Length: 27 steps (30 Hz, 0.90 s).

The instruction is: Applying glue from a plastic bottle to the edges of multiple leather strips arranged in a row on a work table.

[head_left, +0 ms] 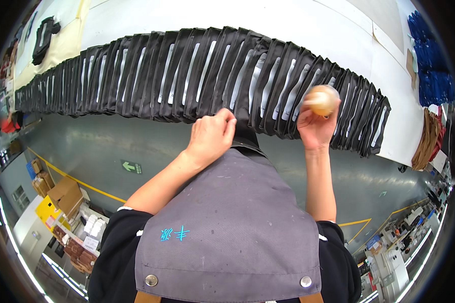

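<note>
A long row of black, flat fabric-like pieces (pixel 187 76), overlapping one another, stretches across the white table (pixel 308 17). Many show a pale grey strip. At the row's near edge, left of the middle, my left hand (pixel 212 133) has its fingers curled together; whatever lies in them is hidden. Over the right part of the row, my right hand (pixel 316 126) grips a rounded, cream-and-tan object (pixel 321 100) with a clear-looking rim. Motion blurs that object, so its kind cannot be made out.
Behind the row at far left lies a separate dark bundle (pixel 44 40). Blue fabric (pixel 429 60) and brown fabric (pixel 425 139) hang at the right. Cardboard boxes (pixel 65 194) stand on the left, beyond the grey floor (pixel 86 146). My grey apron (pixel 227 217) reaches toward the table edge.
</note>
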Each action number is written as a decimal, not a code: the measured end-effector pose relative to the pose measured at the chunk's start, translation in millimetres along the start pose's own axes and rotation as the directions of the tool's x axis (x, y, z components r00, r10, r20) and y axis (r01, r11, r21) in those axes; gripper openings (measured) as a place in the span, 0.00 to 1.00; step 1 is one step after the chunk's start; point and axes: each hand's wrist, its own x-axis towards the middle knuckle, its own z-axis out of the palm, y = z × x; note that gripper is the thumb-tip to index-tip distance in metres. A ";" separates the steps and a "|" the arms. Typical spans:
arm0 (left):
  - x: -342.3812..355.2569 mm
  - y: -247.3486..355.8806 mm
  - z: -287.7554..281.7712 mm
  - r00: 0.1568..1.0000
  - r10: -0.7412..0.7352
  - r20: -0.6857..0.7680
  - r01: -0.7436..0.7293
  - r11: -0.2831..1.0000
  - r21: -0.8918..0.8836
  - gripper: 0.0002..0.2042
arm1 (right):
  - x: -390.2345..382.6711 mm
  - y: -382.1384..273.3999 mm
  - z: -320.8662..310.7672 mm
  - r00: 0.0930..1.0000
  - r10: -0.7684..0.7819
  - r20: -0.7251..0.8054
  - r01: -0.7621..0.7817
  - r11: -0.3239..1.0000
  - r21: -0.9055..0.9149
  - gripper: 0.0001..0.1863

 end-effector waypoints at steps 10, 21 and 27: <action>8.5 24.0 44.3 0.963 0.254 0.085 -0.266 0.945 0.189 0.09 | -26.1 11.7 -12.7 0.991 -0.127 0.039 0.122 0.986 0.111 0.29; 29.7 19.4 54.1 0.829 0.555 -0.074 -0.541 0.828 0.149 0.05 | -25.2 44.4 -17.8 0.983 -0.158 -0.096 0.157 0.987 -0.023 0.32; 44.6 19.9 45.1 0.965 0.238 0.113 -0.221 0.965 -0.144 0.08 | -58.4 31.6 -23.7 0.806 -0.589 -0.062 0.511 0.744 -0.429 0.31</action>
